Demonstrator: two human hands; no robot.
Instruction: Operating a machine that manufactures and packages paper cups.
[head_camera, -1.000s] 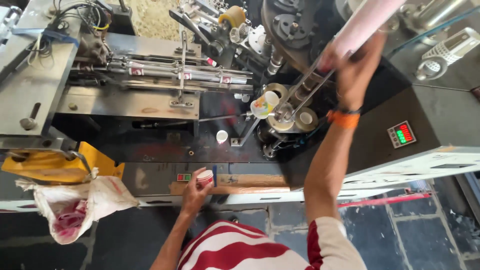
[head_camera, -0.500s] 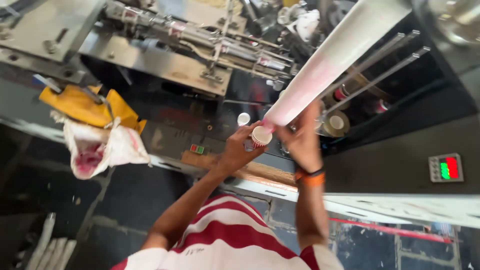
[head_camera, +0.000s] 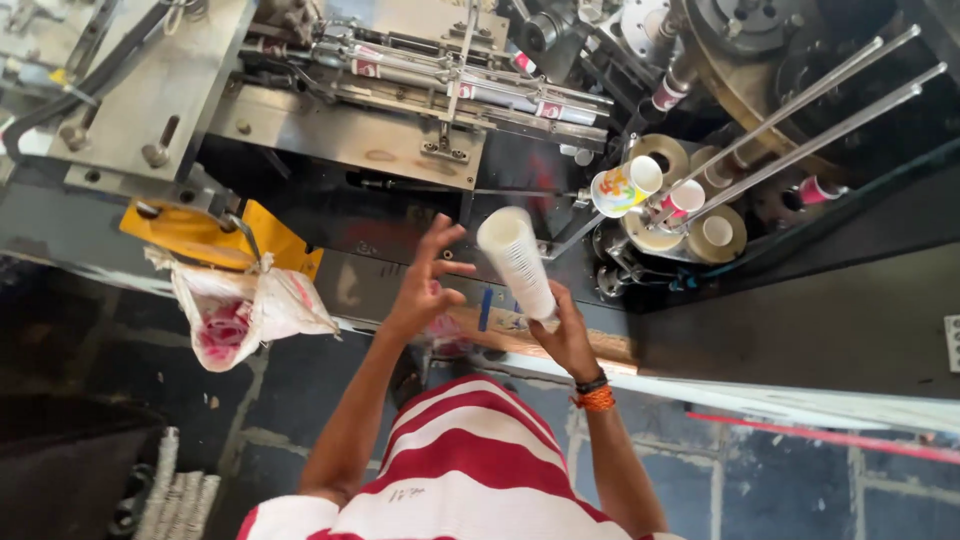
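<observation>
From the head camera, looking straight down, the person stands at a paper cup machine (head_camera: 420, 140) in a red and white striped shirt (head_camera: 470, 470). The right hand (head_camera: 568, 335) is closed around the lower end of a white stack of nested cups (head_camera: 518, 262), which tilts up and to the left with its open top towards the machine, held above the dark front panel and clear of the other hand. The left hand (head_camera: 425, 280) is released, fingers spread in the air just left of the stack, touching nothing. An orange and black band (head_camera: 594, 392) sits on the right wrist. To the right of the stack, a printed cup (head_camera: 622, 187) lies on its side at the foot of two long metal rods (head_camera: 800, 110) that slope up to the right, with round cup moulds (head_camera: 715, 235) below them. On the left, a pale sack (head_camera: 250, 310) holding pink and red scraps hangs beside a yellow bracket (head_camera: 215, 235). Below, the floor is dark, with a red line (head_camera: 820, 435) running under the machine's white edge.
</observation>
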